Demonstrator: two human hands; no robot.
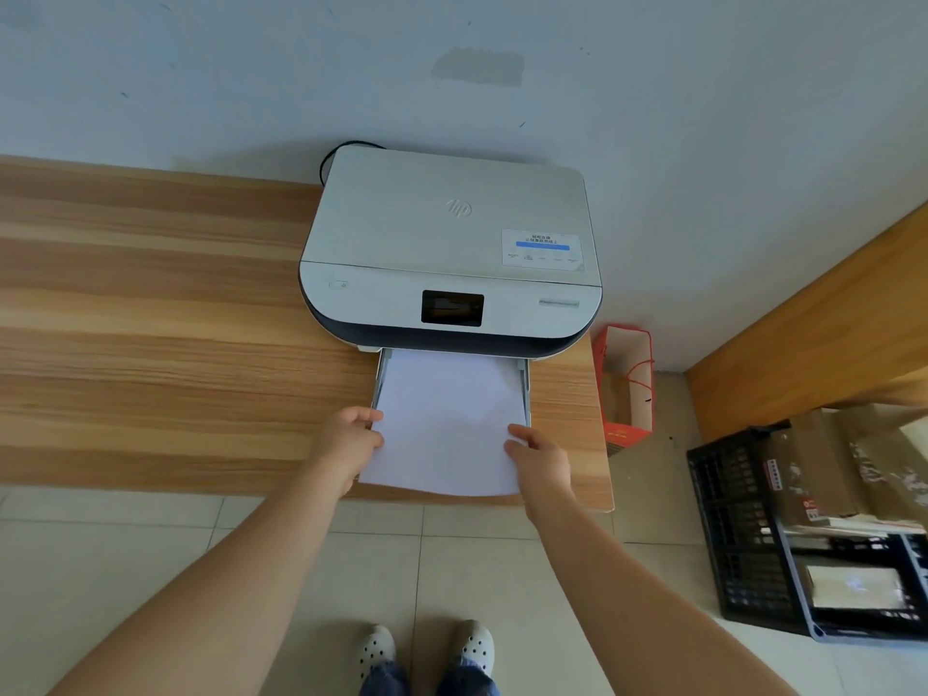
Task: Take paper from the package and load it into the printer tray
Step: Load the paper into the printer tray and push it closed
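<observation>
A white printer (449, 233) with a dark screen stands on a wooden table (150, 319) against the wall. Its paper tray (525, 389) is pulled out toward me. A stack of white paper (447, 419) lies partly in the tray, its near end sticking out over the table edge. My left hand (349, 444) grips the stack's left edge. My right hand (540, 457) grips its right edge. No paper package is in view.
A red paper bag (625, 384) stands on the floor right of the table. A black plastic crate (743, 535) with cardboard boxes sits at the far right. A black cable (334, 155) runs behind the printer. Tiled floor and my shoes are below.
</observation>
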